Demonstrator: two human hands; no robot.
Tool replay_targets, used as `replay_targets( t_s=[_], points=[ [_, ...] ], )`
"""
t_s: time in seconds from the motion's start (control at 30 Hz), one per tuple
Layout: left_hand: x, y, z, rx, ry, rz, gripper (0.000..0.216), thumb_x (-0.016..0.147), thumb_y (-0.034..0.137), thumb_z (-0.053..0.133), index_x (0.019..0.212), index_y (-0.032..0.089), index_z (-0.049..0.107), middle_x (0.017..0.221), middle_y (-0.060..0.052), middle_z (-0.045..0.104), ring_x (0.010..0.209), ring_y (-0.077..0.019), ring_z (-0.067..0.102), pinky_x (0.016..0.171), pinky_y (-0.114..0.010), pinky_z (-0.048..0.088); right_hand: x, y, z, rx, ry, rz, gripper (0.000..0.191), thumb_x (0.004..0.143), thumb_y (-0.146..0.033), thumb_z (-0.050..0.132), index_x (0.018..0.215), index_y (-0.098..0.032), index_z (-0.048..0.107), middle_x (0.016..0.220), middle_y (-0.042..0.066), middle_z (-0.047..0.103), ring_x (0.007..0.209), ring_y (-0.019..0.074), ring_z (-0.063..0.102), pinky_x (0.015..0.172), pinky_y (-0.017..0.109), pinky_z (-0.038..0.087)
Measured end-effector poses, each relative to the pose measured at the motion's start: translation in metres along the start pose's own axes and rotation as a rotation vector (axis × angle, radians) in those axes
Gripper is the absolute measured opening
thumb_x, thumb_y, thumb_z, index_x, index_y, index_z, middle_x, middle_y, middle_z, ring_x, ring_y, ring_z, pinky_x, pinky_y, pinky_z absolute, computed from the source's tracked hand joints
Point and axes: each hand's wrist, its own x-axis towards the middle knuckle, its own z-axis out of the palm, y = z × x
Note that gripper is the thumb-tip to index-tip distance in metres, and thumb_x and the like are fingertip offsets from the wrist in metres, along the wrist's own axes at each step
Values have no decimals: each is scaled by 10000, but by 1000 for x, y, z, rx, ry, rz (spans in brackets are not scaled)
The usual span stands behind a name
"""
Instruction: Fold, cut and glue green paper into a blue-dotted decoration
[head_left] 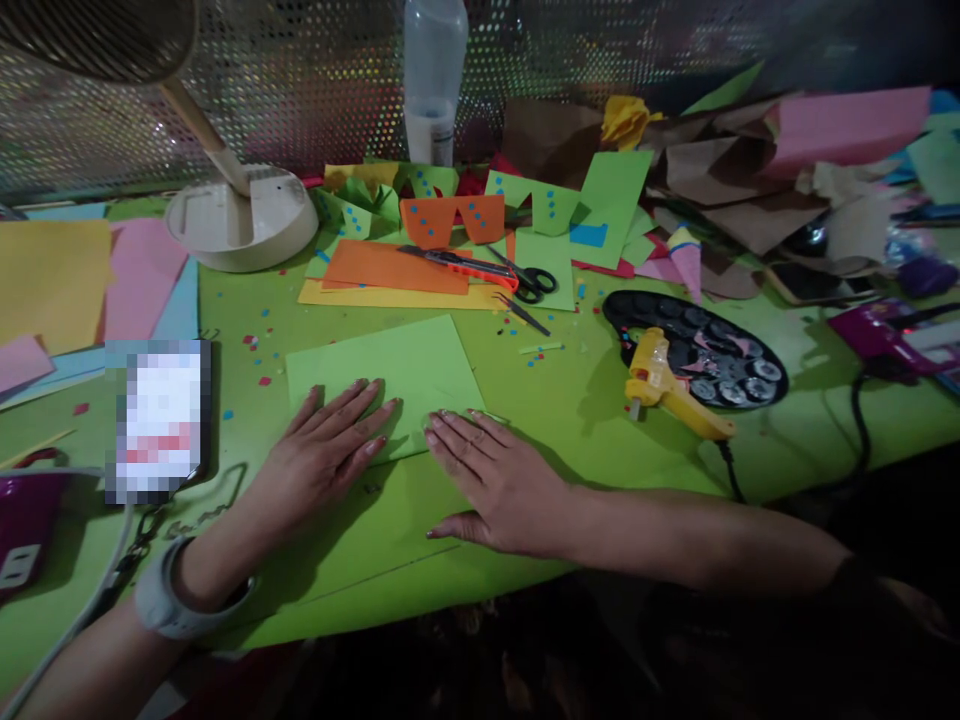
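A light green sheet of paper (390,370) lies flat on the green table (352,560); whether it is folded I cannot tell. My left hand (326,450) rests on its lower left part, fingers stretched out and slightly apart. On the lower right edge lies my right hand (495,475), flat, with the thumb spread towards me. Neither hand grips anything. Just beyond the sheet are tweezers (525,314), black-handled scissors (536,284) and an orange utility knife (469,266), the knife resting on orange and yellow paper (360,268).
To the right, a yellow glue gun (667,385) leans on a black palette (705,345). A phone (165,420) lies on the left near a fan's white base (240,220). Cut paper masks (454,220), a bottle (435,80) and crumpled brown paper (727,190) line the back.
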Motion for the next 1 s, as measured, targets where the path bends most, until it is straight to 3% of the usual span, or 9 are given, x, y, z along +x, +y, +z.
replay_targets(
  t_s=[0.13, 0.43, 0.7, 0.87, 1.0],
  points=[
    [0, 0, 2, 40, -18, -5, 487, 1030, 400, 324, 1494, 282, 408, 1594, -56, 323, 1463, -267, 312, 1198, -564, 206, 1, 0, -1, -9, 4, 26, 945, 918, -738, 308, 1475, 22, 375, 1535, 266, 349, 1452, 362, 311, 1193, 507, 274],
    [1, 5, -5, 79, -41, 12, 562, 997, 497, 388, 1518, 292, 359, 1618, -64, 267, 1471, -296, 292, 1192, -565, 214, 1, -2, -4, -39, 19, 37, 952, 928, -730, 285, 1478, 46, 343, 1526, 254, 370, 1455, 334, 317, 1207, 523, 239],
    [0, 3, -2, 64, -22, -6, 538, 997, 458, 402, 1519, 345, 338, 1619, -27, 279, 1471, -273, 294, 1208, -535, 190, -3, -4, -4, -66, 20, 33, 953, 920, -733, 303, 1442, 57, 409, 1501, 276, 401, 1447, 348, 329, 1211, 496, 254],
    [0, 2, -1, 58, -19, 19, 527, 1009, 384, 391, 1525, 286, 349, 1609, -80, 295, 1461, -318, 310, 1182, -600, 218, -6, -6, -1, -133, 89, 22, 952, 925, -734, 268, 1419, 61, 443, 1476, 273, 441, 1413, 361, 385, 1182, 482, 317],
    [0, 1, -1, 42, -26, 19, 529, 1008, 358, 396, 1532, 315, 328, 1610, -70, 293, 1467, -313, 294, 1179, -614, 218, -8, -8, -2, -157, 90, 15, 963, 923, -735, 269, 1404, 78, 453, 1457, 286, 456, 1397, 369, 408, 1166, 479, 346]
  ],
)
